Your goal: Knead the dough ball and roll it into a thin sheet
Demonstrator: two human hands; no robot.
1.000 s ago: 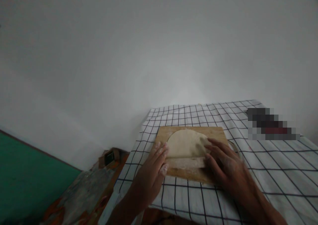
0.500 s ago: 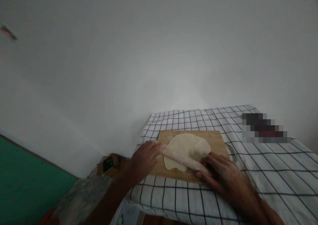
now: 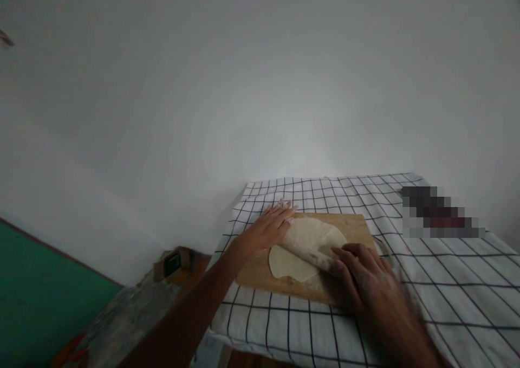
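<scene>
A flattened sheet of pale dough (image 3: 290, 265) lies on a wooden board (image 3: 254, 270), with a floury rolling pin (image 3: 306, 253) slanting across it. My left hand (image 3: 268, 228) rests on the pin's far left end, its fingers stretched out past it and dusted with flour. At the near right end, my right hand (image 3: 368, 276) bends its fingers over the pin; that end is mostly hidden under the hand. Part of the dough beyond the pin looks raised or folded near my right fingertips.
A white cloth with black grid lines (image 3: 280, 316) covers the table. At the right back lies a pixelated dark object (image 3: 439, 211). A pale wall (image 3: 260, 86) rises behind the table. Low on the left, an open cardboard box (image 3: 174, 265) stands below table height.
My left hand has moved forward and right, its fingers going from curled round the pin to stretched out. The rolling pin has shifted slightly forward over the dough. My right hand stays at its end.
</scene>
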